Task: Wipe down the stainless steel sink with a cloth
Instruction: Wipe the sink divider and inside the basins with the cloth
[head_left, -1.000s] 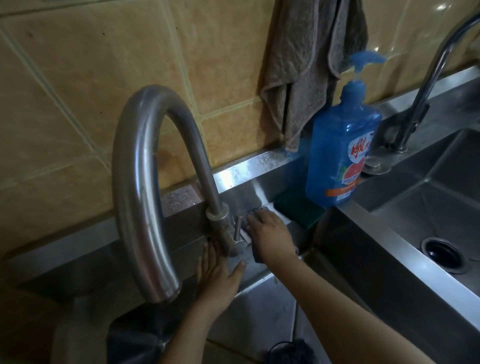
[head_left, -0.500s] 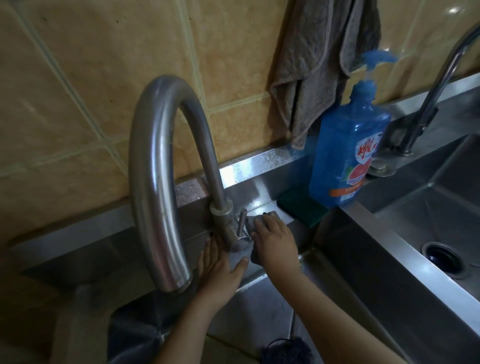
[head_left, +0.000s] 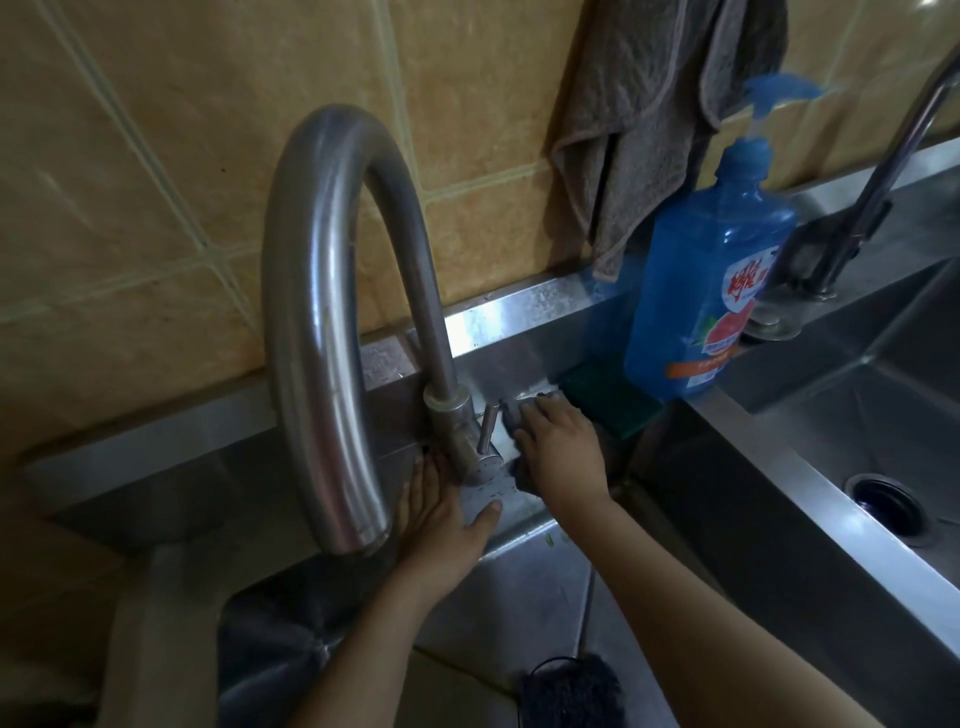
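The cloth (head_left: 511, 423) lies on the sink's (head_left: 524, 514) back ledge, just right of the tap (head_left: 322, 322) base, pinned flat under my right hand (head_left: 558, 449). It looks soft and limp, so I'd press with the whole palm. My left hand (head_left: 441, 519) rests open on the ledge, gripping nothing. Soap bottle (head_left: 706, 291) stands near.

- A kitchen: stainless steel double-basin sink (head_left: 810, 467) against tan wall tiles (head_left: 156, 182).
- Blue pump bottle of dish soap (head_left: 706, 280) at two o'clock, grey towel (head_left: 649, 119) hanging above.
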